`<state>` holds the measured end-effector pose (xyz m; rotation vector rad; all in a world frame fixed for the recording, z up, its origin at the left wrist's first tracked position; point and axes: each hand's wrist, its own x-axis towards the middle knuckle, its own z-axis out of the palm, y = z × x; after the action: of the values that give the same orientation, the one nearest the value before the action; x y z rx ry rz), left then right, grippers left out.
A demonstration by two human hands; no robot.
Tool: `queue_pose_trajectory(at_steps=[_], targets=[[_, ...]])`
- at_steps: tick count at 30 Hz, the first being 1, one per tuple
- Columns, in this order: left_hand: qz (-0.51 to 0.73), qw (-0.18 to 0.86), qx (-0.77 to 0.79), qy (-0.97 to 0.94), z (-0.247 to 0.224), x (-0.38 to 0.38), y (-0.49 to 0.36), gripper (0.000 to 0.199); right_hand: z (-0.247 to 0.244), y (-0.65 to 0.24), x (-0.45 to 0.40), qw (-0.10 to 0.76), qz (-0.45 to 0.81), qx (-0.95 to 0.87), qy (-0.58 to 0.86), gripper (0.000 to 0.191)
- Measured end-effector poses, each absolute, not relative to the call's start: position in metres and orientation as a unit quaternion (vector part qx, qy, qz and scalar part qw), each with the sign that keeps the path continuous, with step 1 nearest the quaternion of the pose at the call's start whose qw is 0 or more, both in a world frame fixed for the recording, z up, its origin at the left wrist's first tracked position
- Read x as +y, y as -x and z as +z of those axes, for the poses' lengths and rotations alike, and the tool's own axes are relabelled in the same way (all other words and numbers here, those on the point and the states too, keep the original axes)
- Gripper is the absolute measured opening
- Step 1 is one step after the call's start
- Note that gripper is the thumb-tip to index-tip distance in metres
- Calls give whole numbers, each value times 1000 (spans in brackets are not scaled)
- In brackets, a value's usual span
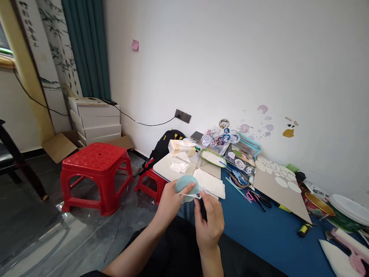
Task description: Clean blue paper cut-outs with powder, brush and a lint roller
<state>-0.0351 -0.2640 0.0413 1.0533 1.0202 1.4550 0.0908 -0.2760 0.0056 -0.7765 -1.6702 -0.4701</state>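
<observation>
A flat, pale blue-green disc (188,184) is gripped between the thumb and fingers of my left hand (169,198). Across its lower edge runs a thin white strip (188,195), which my left thumb presses against the disc. My right hand (210,217) is closed beside the disc, with thumb and forefinger pinched at the strip's right end. A small, shiny detail shows near those fingertips, too small to make out. Both hands are above my lap. Just beyond them lie folded white sheets (210,182).
A blue surface (253,227) on the right bears scissors (261,199), a grey board with white cut-outs (276,192) and a gold bowl (319,204). A tissue pack (181,147) stands ahead. On the left are a red stool (98,157) and stacked white boxes (98,121).
</observation>
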Motion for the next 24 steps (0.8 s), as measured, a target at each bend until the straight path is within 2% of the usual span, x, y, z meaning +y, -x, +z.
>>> queue_pose_trajectory(at_steps=[6, 8, 12, 14, 20, 24], targets=[[598, 528, 417, -435, 41, -266, 33, 30, 4, -90, -274, 593, -164, -706, 351, 63], [598, 529, 416, -436, 41, -266, 32, 30, 5, -90, -274, 598, -129, -702, 366, 57], [596, 535, 411, -436, 40, -267, 31, 30, 5, -91, -274, 601, -67, -690, 398, 29], [593, 539, 408, -437, 41, -267, 30, 29, 5, -92, -275, 608, -63, -685, 397, 22], [583, 550, 393, -451, 38, -266, 27, 27, 7, -91, -275, 631, -40, -667, 395, 10], [587, 541, 391, -458, 33, -265, 27, 26, 8, -91, -277, 625, -102, -679, 371, 17]])
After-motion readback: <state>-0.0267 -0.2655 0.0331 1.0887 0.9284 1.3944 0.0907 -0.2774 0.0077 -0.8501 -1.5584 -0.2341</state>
